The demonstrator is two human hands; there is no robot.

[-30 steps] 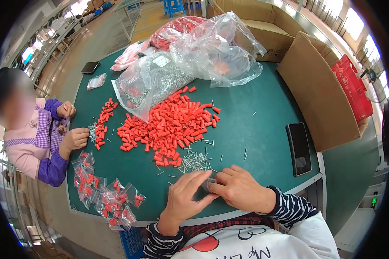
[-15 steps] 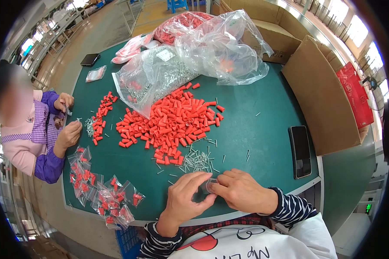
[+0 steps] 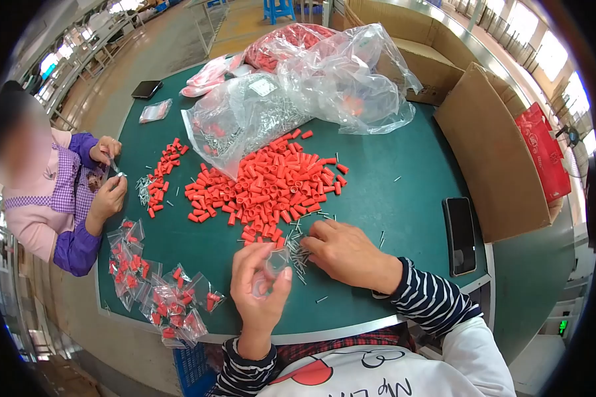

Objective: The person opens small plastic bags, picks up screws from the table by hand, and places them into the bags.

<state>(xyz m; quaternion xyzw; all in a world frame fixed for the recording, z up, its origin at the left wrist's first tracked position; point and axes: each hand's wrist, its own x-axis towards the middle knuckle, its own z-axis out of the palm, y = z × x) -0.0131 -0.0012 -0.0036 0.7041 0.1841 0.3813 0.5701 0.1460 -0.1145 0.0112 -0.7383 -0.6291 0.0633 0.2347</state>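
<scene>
My left hand (image 3: 257,291) holds a small clear plastic bag (image 3: 277,261) between thumb and fingers, its mouth spread. The inside of the bag looks clear, with no part visible in it. On the table, my right hand (image 3: 347,253) reaches into the pile of small metal screws (image 3: 299,259), fingers curled down; whatever is under the fingertips is hidden. Just beyond both hands lies a large heap of red hollow plastic caps (image 3: 271,182).
Filled clear bags (image 3: 169,304) lie at front left. Across the table, a co-worker's hands (image 3: 109,192) handle a small bag. Big plastic sacks (image 3: 245,112) stand at the back. A phone (image 3: 459,236) and a cardboard box (image 3: 490,159) are on the right.
My hands have come apart. The left moved up and left with the bag; the right left the bag and went to the screw pile. The view shifted slightly.
</scene>
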